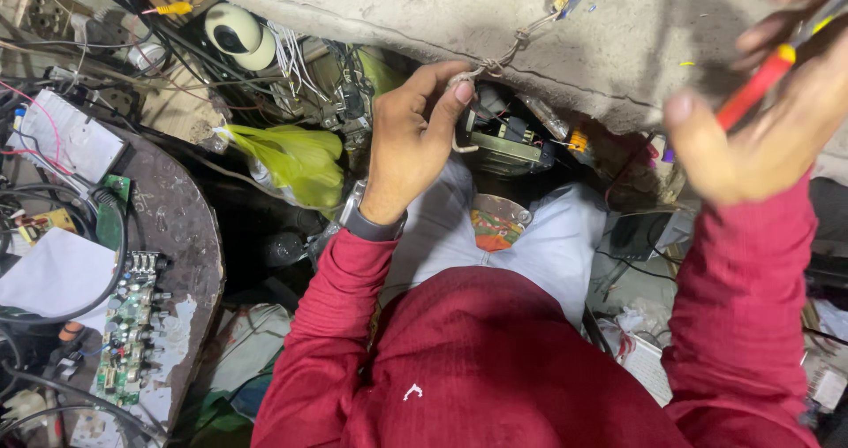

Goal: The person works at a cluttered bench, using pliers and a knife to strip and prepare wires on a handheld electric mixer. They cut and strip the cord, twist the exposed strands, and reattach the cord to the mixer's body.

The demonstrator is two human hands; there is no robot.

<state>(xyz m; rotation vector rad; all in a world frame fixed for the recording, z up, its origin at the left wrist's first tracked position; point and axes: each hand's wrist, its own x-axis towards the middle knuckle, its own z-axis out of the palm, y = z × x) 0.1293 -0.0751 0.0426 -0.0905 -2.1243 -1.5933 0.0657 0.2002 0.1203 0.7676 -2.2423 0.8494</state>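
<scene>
while my left hand (408, 143) pinches the knotted string (502, 57) near the middle top of the frame, thumb and forefinger closed narrow on its lower end at the edge of the grey slab (397, 11), the string runs up and right towards a yellow and blue thing at the top edge. i judge the pinch keeps it taut against the slab. just below my fingers sits a metal transformer part (505, 139) in the shadow. my right hand (760, 121), upper right, is wrapped around a red and yellow screwdriver (761, 81), raised well apart. left of the frame, 1 green circuit board (131, 337) lies on a round table (181, 236), with a yellow-green bag (296, 161) between.
</scene>
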